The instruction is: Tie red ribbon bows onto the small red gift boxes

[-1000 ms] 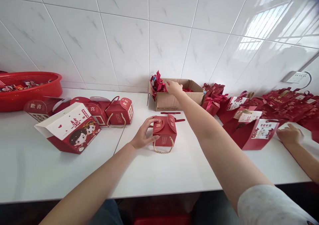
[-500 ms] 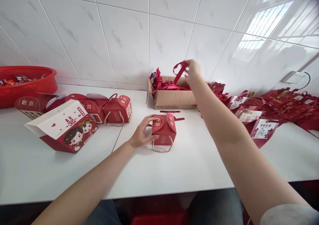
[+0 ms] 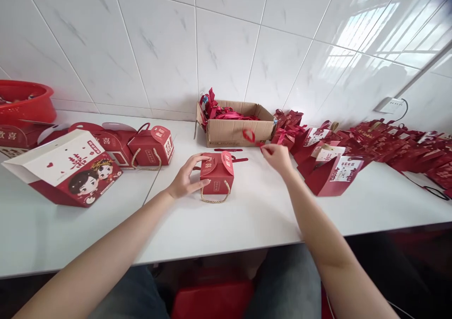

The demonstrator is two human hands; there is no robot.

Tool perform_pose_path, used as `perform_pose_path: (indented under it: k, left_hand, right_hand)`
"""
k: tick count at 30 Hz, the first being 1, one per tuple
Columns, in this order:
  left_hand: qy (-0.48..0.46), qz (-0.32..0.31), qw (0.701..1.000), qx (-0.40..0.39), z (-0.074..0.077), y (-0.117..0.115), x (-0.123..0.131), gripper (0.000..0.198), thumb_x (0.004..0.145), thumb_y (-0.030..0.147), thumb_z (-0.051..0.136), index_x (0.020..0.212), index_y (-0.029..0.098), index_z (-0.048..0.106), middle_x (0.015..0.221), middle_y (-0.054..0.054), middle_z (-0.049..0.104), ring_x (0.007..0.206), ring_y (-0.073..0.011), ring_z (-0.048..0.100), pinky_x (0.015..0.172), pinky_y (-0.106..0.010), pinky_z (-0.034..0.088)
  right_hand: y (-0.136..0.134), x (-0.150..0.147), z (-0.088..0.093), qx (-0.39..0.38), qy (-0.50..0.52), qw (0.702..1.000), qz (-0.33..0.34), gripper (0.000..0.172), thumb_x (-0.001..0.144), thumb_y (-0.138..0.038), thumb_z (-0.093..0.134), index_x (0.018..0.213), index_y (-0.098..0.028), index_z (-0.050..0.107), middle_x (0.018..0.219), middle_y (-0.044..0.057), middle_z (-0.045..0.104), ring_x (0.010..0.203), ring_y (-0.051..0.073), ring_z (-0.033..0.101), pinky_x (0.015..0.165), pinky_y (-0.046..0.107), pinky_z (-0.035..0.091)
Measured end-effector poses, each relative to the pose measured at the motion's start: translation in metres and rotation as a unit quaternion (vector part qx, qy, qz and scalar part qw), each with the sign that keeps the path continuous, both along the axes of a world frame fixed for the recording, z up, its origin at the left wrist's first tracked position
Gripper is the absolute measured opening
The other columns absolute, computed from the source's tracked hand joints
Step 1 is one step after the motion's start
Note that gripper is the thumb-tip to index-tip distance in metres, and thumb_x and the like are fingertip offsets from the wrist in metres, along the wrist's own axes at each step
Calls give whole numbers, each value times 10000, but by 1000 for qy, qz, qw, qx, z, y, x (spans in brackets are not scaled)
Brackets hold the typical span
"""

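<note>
A small red gift box (image 3: 212, 185) with white lettering stands upright on the white table, a twisted gold cord handle (image 3: 215, 201) hanging down its front. My left hand (image 3: 186, 176) grips it from the left side, fingers on the top edge and thumb at the front. To the right of the box, my right hand (image 3: 278, 158) is raised over the table with its fingers pinched. From it trails a red ribbon (image 3: 249, 135), its loop blurred by motion in front of the carton. Dark red strips (image 3: 240, 159) lie just behind the gift box.
Against the tiled wall sits an open cardboard carton (image 3: 226, 131) heaped with red ribbons (image 3: 231, 113). More red boxes (image 3: 148, 150), a large box with cartoon faces (image 3: 67, 173) and a red basin (image 3: 31, 103) are on the left. Many red gift bags (image 3: 334, 177) crowd the right side.
My right hand has come down and toward me from above the carton, carrying the ribbon out. My left hand still holds the gift box. The view has turned slightly to the right.
</note>
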State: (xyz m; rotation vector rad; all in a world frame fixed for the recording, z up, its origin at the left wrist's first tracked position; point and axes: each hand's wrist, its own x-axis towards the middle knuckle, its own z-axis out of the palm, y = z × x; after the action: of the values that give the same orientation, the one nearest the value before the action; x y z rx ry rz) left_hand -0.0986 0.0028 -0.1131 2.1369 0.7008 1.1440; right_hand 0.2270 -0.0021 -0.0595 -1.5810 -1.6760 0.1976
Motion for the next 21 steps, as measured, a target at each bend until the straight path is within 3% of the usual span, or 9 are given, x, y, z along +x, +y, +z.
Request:
perform_pose_path:
  k: [3, 6, 9, 11, 15, 18, 21]
  left_hand:
    - [-4, 12, 1000, -2, 1, -1, 1, 596, 771, 453, 683, 1289, 226, 498, 1377, -136, 472, 1285, -308, 476, 986, -435, 493]
    - [11, 16, 1000, 3, 2, -2, 0, 601, 768, 433, 693, 1294, 220, 496, 1368, -144, 478, 1285, -319, 471, 986, -440, 492]
    - [27, 15, 1000, 1, 4, -2, -2, 605, 775, 407, 694, 1310, 222, 483, 1388, -148, 461, 1298, -319, 462, 999, -434, 485]
    - [28, 13, 1000, -3, 4, -2, -3, 600, 779, 397, 693, 1313, 226, 480, 1406, -143, 448, 1312, -316, 453, 1006, -424, 482]
    - [26, 17, 999, -15, 3, -2, -2, 600, 779, 391, 690, 1315, 223, 479, 1413, -141, 447, 1323, -322, 444, 1034, -445, 460]
    - [14, 18, 999, -31, 4, -4, 0, 617, 762, 386, 710, 1313, 219, 487, 1426, -149, 442, 1312, -326, 457, 1039, -455, 457]
    - [-28, -35, 995, -91, 7, -5, 0, 603, 770, 363, 713, 1318, 231, 501, 1463, -141, 434, 1302, -319, 482, 1039, -449, 463]
  right_hand:
    - [-4, -5, -33, -34, 80, 996, 6, 336, 809, -394, 539, 986, -159, 701, 848, 89, 734, 552, 165, 623, 590, 343, 540]
    - [-10, -4, -34, -57, 144, 986, 68, 496, 814, -477, 551, 1214, -187, 598, 848, 45, 721, 510, 124, 600, 530, 289, 529]
    - [-14, 1, -28, -62, 231, 961, 140, 516, 868, -541, 476, 1255, -207, 550, 767, 14, 692, 562, 128, 618, 601, 288, 537]
    - [-14, 6, -28, -65, 231, 964, 114, 459, 890, -533, 438, 1171, -202, 585, 716, 15, 676, 598, 147, 628, 650, 309, 529]
    - [-10, 20, -34, -56, 173, 983, -6, 306, 857, -447, 514, 1021, -199, 587, 670, 30, 664, 630, 182, 607, 689, 346, 498]
    - [-15, 29, -26, -27, 199, 980, -12, 336, 905, -424, 392, 1147, -220, 506, 847, 72, 696, 727, 196, 647, 702, 354, 510]
    - [-28, 34, -7, 22, 234, 969, 81, 448, 936, -352, 222, 1344, -279, 393, 1243, 123, 616, 1087, 237, 639, 760, 398, 530]
